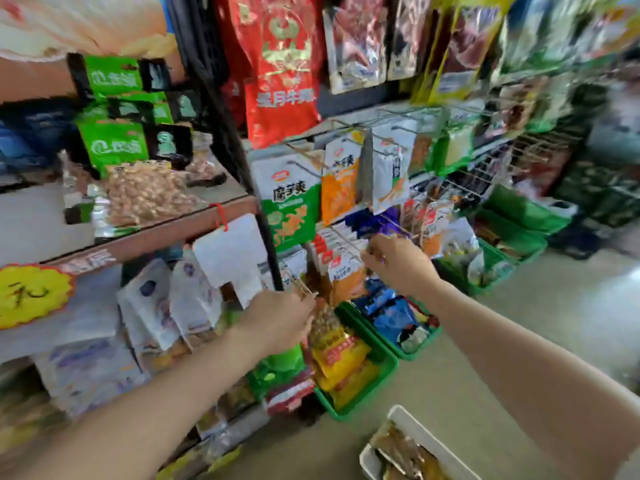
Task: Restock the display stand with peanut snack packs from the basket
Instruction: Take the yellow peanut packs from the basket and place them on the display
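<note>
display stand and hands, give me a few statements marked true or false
1. Both hands are up at the display stand. True.
2. The right hand is down inside the white basket. False: it is at a peg holding a row of orange and white packs.
3. The left hand is by a hook lower on the stand. True.
4. The baskets on the floor under the stand are red. False: they are green baskets.
5. A big red bag hangs above the stand. True.
</note>
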